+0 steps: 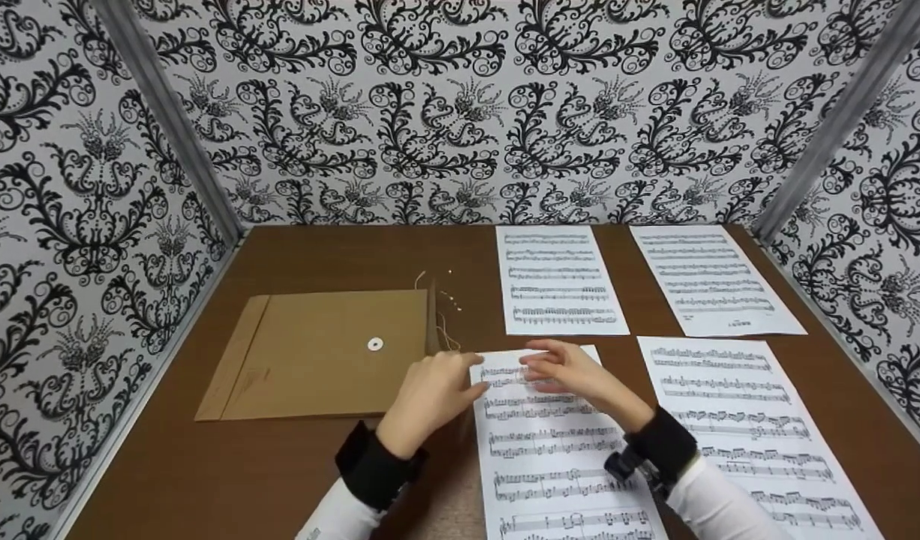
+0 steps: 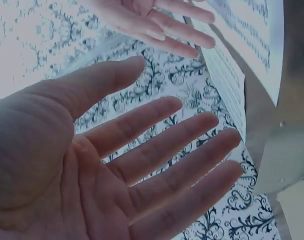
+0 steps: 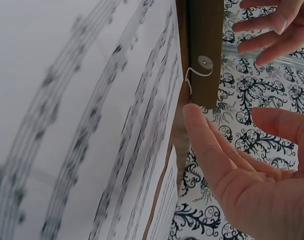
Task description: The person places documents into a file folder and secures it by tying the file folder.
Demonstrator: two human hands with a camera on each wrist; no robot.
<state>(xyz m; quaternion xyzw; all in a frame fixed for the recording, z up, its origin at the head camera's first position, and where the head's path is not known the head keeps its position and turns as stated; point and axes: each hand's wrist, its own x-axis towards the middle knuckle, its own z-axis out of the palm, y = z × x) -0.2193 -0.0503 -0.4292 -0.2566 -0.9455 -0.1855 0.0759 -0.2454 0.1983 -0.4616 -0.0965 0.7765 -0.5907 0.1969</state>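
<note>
My left hand point(image 1: 434, 394) and right hand point(image 1: 569, 375) are held over the upper part of a sheet of printed music point(image 1: 554, 480), palms toward each other with a gap between. The left wrist view shows the left fingers point(image 2: 167, 170) spread, with nothing in them. Slightly bent fingers on the right hand point(image 3: 252, 175) also hold nothing. Left of my left hand lies a brown kraft envelope point(image 1: 317, 360) with a white button point(image 1: 375, 344). A thin string point(image 1: 443, 330) hangs loose at its right edge.
Another music sheet point(image 1: 764, 435) lies to the right, partly behind my right forearm. Two more, a left one point(image 1: 557, 281) and a right one point(image 1: 715, 281), lie at the back of the brown table point(image 1: 340, 255). Small pale bits point(image 1: 451, 301) are near the envelope. Patterned walls point(image 1: 460, 112) enclose the table.
</note>
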